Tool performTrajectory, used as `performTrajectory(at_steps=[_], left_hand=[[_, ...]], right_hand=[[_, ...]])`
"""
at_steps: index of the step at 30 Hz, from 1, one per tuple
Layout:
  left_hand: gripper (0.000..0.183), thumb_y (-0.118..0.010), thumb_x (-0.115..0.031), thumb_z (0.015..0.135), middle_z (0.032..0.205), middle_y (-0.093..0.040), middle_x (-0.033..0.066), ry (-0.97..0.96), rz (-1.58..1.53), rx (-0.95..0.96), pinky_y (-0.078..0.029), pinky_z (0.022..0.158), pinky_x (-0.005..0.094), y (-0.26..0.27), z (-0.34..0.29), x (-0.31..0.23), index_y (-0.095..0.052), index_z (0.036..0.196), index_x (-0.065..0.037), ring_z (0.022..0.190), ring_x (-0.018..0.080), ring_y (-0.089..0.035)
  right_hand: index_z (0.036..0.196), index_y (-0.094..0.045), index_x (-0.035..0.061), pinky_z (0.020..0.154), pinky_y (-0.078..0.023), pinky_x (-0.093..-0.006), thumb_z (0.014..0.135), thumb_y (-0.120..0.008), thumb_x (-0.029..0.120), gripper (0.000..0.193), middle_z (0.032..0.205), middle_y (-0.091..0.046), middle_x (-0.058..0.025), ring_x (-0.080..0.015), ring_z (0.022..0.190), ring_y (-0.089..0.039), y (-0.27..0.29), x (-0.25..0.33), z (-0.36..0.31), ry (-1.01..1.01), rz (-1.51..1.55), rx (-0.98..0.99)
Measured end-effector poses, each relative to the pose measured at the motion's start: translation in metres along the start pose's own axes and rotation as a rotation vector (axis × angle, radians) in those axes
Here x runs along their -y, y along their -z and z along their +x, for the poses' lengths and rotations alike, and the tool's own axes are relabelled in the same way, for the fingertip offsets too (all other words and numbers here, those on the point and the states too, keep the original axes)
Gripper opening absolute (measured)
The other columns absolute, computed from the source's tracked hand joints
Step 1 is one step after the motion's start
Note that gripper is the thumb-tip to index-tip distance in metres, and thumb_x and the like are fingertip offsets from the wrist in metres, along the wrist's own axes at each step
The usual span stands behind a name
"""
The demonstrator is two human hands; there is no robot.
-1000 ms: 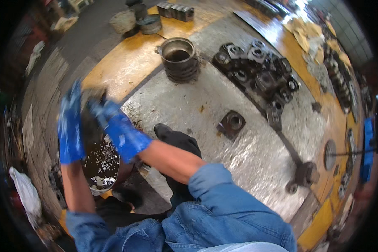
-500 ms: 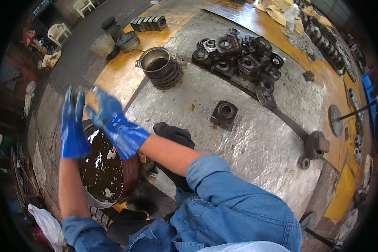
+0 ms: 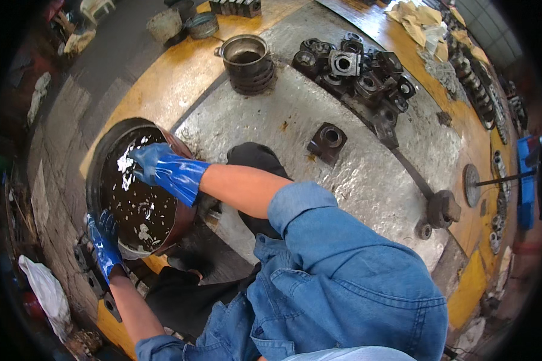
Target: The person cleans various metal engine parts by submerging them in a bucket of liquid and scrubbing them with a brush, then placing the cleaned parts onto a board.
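Note:
Both my hands wear blue rubber gloves. My right hand (image 3: 156, 166) is over the far part of a round drum (image 3: 177, 231), thumb and fingers apart, holding nothing I can see. Its fingertips are close to the dark liquid (image 3: 123, 201) inside, which carries pale flecks and foam; whether they touch it I cannot tell. At the drum's near left rim is my left hand (image 3: 105, 240), fingers stretched out and nothing visible in them. Beside it, outside the drum, lie dark metal blocks (image 3: 90, 271), partly hidden by that hand and arm.
A single dark metal block with a round hole (image 3: 327, 143) lies on the metal plate floor (image 3: 247, 120). Beyond stand a metal pot (image 3: 245, 51) and a heap of similar parts (image 3: 361, 75). A rod with a round disc (image 3: 471, 185) is at the right; a white sack (image 3: 45, 289) lies at left.
Both hands were raised together above the drum's far left side. My left hand has come down and back to the near left rim; my right has lowered over the liquid. The view has shifted.

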State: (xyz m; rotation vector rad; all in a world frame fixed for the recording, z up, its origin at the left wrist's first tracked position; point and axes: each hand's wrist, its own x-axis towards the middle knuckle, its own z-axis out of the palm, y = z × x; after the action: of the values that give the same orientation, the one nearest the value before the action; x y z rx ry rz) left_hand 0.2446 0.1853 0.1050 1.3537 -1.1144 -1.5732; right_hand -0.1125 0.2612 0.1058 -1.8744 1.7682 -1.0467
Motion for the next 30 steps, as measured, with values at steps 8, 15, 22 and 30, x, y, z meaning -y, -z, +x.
performTrajectory(at_steps=[8, 15, 22, 30], left_hand=[[0.066, -0.043, -0.050, 0.114, 0.157, -0.054, 0.0203, -0.014, -0.082, -0.102, -0.046, 0.119, 0.0442, -0.041, -0.030, 0.034, -0.033, 0.166, -0.010, 0.141, 0.0329, -0.057], [0.067, -0.050, -0.052, 0.111, 0.139, -0.067, 0.0197, -0.104, -0.076, -0.137, -0.054, 0.107, 0.0383, -0.030, 0.006, 0.017, -0.049, 0.154, -0.002, 0.120, 0.0284, -0.069], [0.067, -0.070, -0.043, 0.103, 0.129, -0.075, 0.0084, -0.011, -0.254, -0.164, -0.059, 0.092, 0.0344, 0.016, 0.022, 0.025, -0.048, 0.156, -0.009, 0.106, 0.0188, -0.073], [0.066, -0.047, -0.052, 0.112, 0.134, -0.069, 0.0143, -0.428, -0.202, -0.561, -0.054, 0.107, 0.0379, 0.132, -0.071, -0.011, -0.047, 0.157, -0.002, 0.113, 0.0259, -0.071]], right_hand=[[0.145, -0.063, 0.0094, 0.108, -0.054, -0.0441, 0.092, -0.075, 0.040, 0.063, 0.136, -0.070, -0.0203, -0.0374, 0.125, -0.068, -0.057, -0.020, 0.060, 0.002, -0.163, 0.365], [0.144, -0.065, 0.0185, 0.105, -0.056, -0.0479, 0.095, -0.072, 0.049, 0.058, 0.129, -0.074, -0.0178, -0.0381, 0.119, -0.071, -0.053, -0.032, 0.072, 0.006, -0.467, 0.419], [0.145, -0.064, 0.0167, 0.107, -0.054, -0.0488, 0.094, -0.073, 0.048, 0.060, 0.136, -0.071, -0.0171, -0.0406, 0.126, -0.067, -0.081, -0.039, 0.083, 0.018, -0.607, 0.675], [0.131, -0.071, 0.0101, 0.099, -0.057, -0.0505, 0.095, -0.070, 0.043, 0.049, 0.123, -0.074, -0.0236, -0.0425, 0.114, -0.071, -0.090, -0.053, 0.069, 0.054, -0.571, 0.703]])
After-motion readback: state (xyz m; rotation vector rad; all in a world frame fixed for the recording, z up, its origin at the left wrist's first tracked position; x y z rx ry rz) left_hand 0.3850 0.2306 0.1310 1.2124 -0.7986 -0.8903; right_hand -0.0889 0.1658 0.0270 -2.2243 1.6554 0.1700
